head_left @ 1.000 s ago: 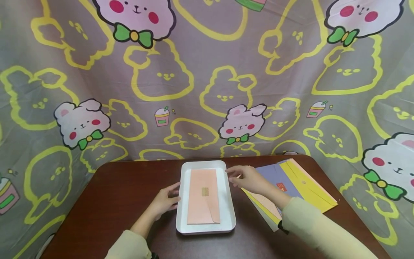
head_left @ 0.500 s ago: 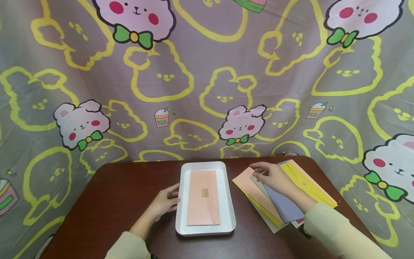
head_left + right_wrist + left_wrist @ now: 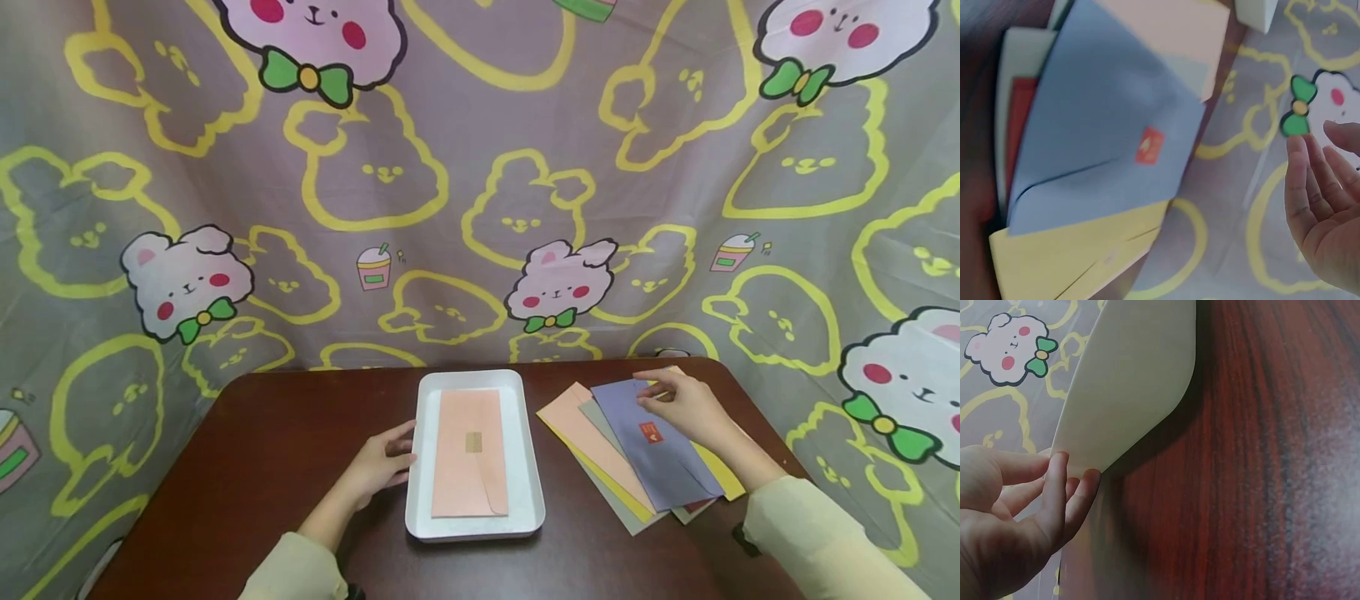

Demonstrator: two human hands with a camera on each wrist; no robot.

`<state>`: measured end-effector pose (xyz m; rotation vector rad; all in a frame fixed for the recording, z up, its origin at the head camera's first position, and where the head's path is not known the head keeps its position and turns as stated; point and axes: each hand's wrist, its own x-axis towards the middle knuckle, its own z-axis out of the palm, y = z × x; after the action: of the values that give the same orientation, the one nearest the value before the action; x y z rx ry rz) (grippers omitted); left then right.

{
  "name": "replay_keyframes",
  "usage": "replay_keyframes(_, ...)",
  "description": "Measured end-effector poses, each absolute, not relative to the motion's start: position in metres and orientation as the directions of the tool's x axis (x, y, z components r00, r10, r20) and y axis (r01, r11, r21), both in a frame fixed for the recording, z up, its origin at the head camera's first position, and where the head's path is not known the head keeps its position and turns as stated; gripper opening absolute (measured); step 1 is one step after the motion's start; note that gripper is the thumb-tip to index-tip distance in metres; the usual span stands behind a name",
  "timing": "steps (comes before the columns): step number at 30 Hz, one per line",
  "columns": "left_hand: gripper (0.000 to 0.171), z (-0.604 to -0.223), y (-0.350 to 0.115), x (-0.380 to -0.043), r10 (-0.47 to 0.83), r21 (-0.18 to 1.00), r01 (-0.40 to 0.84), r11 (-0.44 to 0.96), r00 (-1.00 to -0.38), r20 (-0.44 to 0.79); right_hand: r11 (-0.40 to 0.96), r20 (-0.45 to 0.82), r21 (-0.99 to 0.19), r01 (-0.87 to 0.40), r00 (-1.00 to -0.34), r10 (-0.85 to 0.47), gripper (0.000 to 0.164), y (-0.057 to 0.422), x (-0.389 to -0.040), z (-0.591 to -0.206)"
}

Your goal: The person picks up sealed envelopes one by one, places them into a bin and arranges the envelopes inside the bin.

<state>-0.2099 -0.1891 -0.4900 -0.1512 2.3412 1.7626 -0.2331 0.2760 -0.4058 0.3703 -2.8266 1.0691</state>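
My left hand [image 3: 378,465] rests its fingertips against the outer left side of a white tray [image 3: 534,508]. Close up in the left wrist view, the fingers of the left hand [image 3: 1022,519] touch the tray's pale side wall [image 3: 1129,369] near its edge. Inside the tray lies a pink envelope [image 3: 468,483] with a gold sticker. My right hand [image 3: 686,408] hovers over a fanned pile at the right, above a purple envelope [image 3: 660,467] with a red sticker. Nothing is between the fingers of the right hand [image 3: 1325,206].
Under the purple one, more envelopes show: a pale pink envelope [image 3: 570,408], a yellow envelope [image 3: 727,475] and a grey-green envelope [image 3: 633,523]. All lie on a dark brown table [image 3: 300,433], with a cartoon-printed curtain [image 3: 450,208] behind and at the sides.
My right hand has moved from beside the tray rightward over the envelope pile, uncovering the pale pink and purple envelopes. My left hand stays at the tray's side.
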Motion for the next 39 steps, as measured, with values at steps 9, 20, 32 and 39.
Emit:
replay_keyframes(9,0.059,-0.488,-0.188,-0.210,0.038,0.938,-0.217,0.269,-0.971,-0.235,0.780,0.074,-0.605,-0.163,-0.986,-0.149,0.045,0.304,-0.239,-0.426)
replay_keyframes(20,0.058,-0.486,-0.186,-0.209,0.038,0.940,-0.217,0.264,-0.971,-0.235,0.820,-0.043,-0.565,-0.087,-0.990,-0.135,0.054,0.324,-0.239,-0.440)
replay_keyframes(32,0.059,-0.487,-0.187,-0.210,0.025,0.932,-0.236,0.274,-0.967,-0.253,0.847,-0.094,-0.531,-0.040,-0.990,-0.105,0.055,0.333,-0.239,-0.461)
replay_keyframes(39,0.058,-0.487,-0.187,-0.209,0.028,0.935,-0.233,0.267,-0.968,-0.249,0.851,-0.122,-0.525,-0.014,-0.988,-0.091,0.060,0.330,-0.238,-0.472)
